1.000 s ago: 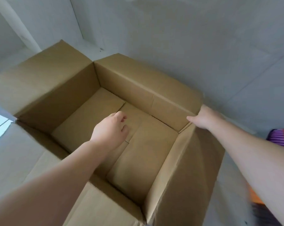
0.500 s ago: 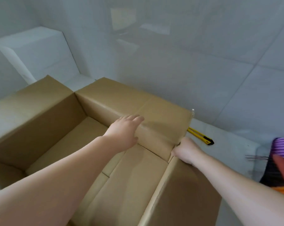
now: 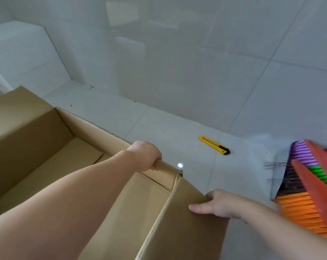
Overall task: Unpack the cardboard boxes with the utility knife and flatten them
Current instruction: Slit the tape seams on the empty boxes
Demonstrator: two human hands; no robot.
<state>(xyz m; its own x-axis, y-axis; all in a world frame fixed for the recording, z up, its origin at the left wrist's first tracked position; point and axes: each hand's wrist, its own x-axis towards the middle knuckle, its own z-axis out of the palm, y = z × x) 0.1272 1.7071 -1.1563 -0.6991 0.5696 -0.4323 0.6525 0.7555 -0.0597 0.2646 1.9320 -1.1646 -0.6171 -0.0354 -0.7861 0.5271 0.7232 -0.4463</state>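
An open cardboard box [image 3: 46, 147] is seen on the tiled floor [image 3: 158, 124], filling the lower left of the view, with its top flaps spread outward and its inner bottom flaps visible. Its far wall runs from the upper left towards a corner near the middle of the view, where a small gap is seen between the far wall and the right-hand panel. The top edge of the far wall, close to that corner, is gripped by the left hand [image 3: 144, 156], whose fingers are curled over the rim to the outer side. The outer edge of the right-hand flap is held by the right hand [image 3: 218, 205]: the thumb is laid flat on the flap's upper face and the other fingers are hidden beneath the cardboard. A yellow utility knife [image 3: 214, 145] with a black end is left lying on the floor beyond the box, apart from both hands and to the right of the box corner; whether its blade is out cannot be told. At the right edge a broom [image 3: 307, 190] with purple, green and orange bristles and a red frame is partly shown, blurred. A pale glossy tiled wall [image 3: 177, 53] is seen behind the floor.
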